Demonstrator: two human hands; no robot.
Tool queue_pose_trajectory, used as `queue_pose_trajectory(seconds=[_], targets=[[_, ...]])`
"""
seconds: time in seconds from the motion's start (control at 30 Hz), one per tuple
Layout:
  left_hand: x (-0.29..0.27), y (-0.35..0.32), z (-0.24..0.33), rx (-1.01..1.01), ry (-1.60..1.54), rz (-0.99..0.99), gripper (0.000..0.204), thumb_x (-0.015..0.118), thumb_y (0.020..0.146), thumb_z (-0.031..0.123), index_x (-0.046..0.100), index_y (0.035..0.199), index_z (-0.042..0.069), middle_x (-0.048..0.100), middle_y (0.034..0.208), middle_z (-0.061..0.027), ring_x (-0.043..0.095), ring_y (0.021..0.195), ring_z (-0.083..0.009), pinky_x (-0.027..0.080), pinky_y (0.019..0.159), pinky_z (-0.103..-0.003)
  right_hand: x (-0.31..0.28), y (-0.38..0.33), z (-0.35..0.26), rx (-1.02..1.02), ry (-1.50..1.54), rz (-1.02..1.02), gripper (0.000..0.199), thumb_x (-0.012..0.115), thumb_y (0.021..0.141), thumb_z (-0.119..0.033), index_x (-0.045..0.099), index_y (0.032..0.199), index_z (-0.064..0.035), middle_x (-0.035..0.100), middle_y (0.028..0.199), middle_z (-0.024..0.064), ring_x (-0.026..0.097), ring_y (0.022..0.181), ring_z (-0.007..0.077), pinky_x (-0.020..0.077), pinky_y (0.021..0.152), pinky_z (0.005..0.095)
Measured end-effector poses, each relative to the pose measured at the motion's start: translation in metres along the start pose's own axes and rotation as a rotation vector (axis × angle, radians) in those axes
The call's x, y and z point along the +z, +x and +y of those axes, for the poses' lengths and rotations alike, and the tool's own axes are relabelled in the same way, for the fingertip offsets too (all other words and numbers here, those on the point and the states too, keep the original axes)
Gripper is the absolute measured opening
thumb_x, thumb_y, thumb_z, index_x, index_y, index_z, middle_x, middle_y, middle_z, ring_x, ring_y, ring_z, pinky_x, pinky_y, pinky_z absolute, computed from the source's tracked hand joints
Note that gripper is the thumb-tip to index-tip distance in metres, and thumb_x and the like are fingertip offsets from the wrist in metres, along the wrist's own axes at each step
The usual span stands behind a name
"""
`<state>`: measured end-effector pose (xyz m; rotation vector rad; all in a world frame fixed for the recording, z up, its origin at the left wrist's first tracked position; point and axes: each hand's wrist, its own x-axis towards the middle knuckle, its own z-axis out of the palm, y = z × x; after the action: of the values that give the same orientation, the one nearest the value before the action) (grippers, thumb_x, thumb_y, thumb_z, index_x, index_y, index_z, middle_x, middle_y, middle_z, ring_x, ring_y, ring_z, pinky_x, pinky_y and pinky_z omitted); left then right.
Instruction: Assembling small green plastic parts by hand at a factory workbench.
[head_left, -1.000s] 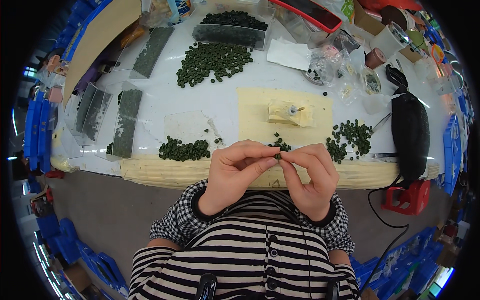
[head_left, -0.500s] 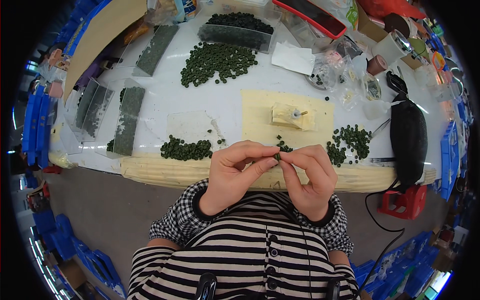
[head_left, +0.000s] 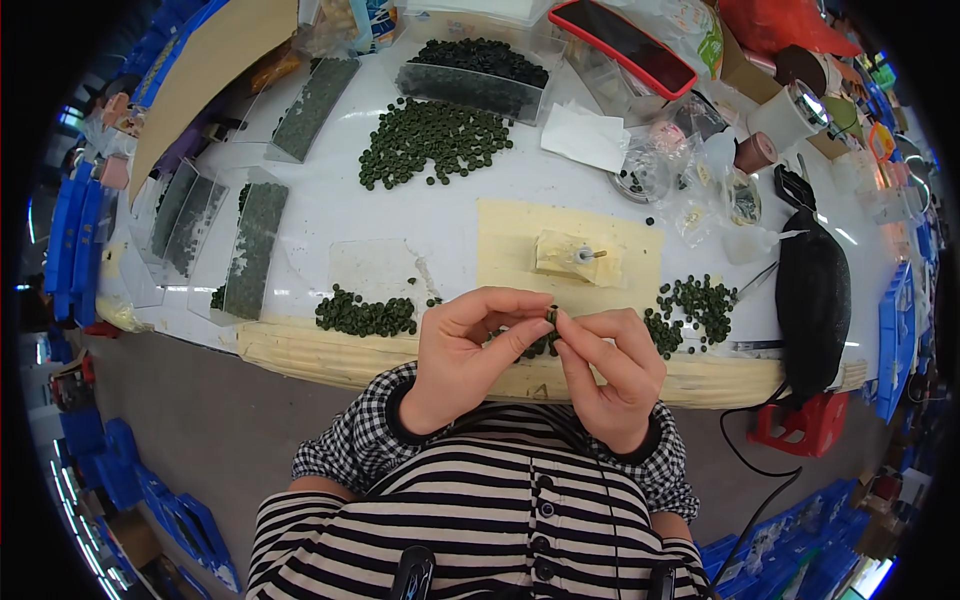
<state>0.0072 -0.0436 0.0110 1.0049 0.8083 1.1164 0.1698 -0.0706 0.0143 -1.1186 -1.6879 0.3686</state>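
My left hand pinches a small dark green disc between thumb and forefinger, just above the table's near edge. Against the disc press the fingertips of my right hand, also closed in a pinch, hiding part of it. Several loose green discs lie on the table directly behind and below the fingertips, half covered by them. To the left of my hands is a small pile of green discs; another pile lies to their right. Beyond the hands, a yellowish block with a short metal pin stands on a yellow sheet.
A larger heap of discs spreads before a clear bin of darker discs. Clear trays of discs stand left. A red-cased phone, white tissue and black pouch with a cable lie toward the right.
The view has shifted slightly. My right hand has come a little lower and nearer to me, its thumb and forefinger repositioned against the disc. My left hand stays almost the same.
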Motion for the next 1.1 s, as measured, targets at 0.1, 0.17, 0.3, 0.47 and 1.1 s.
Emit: queue_pose_trajectory(seconds=[0.1,0.17,0.3,0.47,1.1], targets=[[-0.001,0.002,-0.005,0.031,0.016,-0.018,0.019,0.068,0.084,-0.005,0.070,0.102,-0.001,0.070,0.096,-0.0089,0.064,0.088,-0.0126,0.051,0.075,-0.023,-0.001,0.000,0.002,-0.002,0.011,0.004,0.037,0.073,0.070,0.008,0.072,0.105,-0.0029,0.065,0.084,0.0083,0.059,0.071,0.0214,0.0460,0.061,0.0286],[-0.004,0.004,-0.006,0.095,0.090,-0.037,0.019,0.068,0.083,-0.006,0.070,0.102,-0.001,0.070,0.096,-0.0092,0.064,0.088,-0.0128,0.051,0.076,-0.023,-0.001,0.000,0.004,0.005,0.022,0.010,0.037,0.073,0.070,0.008,0.072,0.105,-0.0030,0.065,0.084,0.0084,0.059,0.071,0.0213,0.0460,0.061,0.0285],[-0.004,0.005,-0.008,0.137,0.125,-0.019,0.019,0.068,0.083,-0.006,0.071,0.101,-0.001,0.070,0.096,-0.0096,0.064,0.086,-0.0130,0.050,0.075,-0.023,0.001,0.000,0.005,0.022,0.040,0.007,0.037,0.073,0.070,0.007,0.072,0.105,-0.0030,0.065,0.085,0.0086,0.059,0.071,0.0212,0.0460,0.061,0.0283],[-0.007,0.007,-0.007,0.181,0.192,-0.022,0.019,0.069,0.082,-0.006,0.071,0.100,-0.001,0.070,0.094,-0.0099,0.064,0.085,-0.0131,0.049,0.074,-0.023,0.002,0.000,0.006,0.027,0.045,0.004,0.036,0.073,0.071,0.007,0.072,0.106,-0.0023,0.065,0.085,0.0088,0.058,0.070,0.0211,0.0458,0.061,0.0279],[-0.011,0.008,-0.006,0.285,0.315,-0.142,0.023,0.068,0.080,-0.008,0.072,0.101,0.001,0.071,0.089,-0.0108,0.067,0.081,-0.0153,0.051,0.071,-0.024,-0.003,-0.005,0.008,-0.001,0.074,-0.034,0.036,0.072,0.072,0.007,0.071,0.107,-0.0023,0.066,0.087,0.0081,0.058,0.071,0.0201,0.0450,0.060,0.0279]])
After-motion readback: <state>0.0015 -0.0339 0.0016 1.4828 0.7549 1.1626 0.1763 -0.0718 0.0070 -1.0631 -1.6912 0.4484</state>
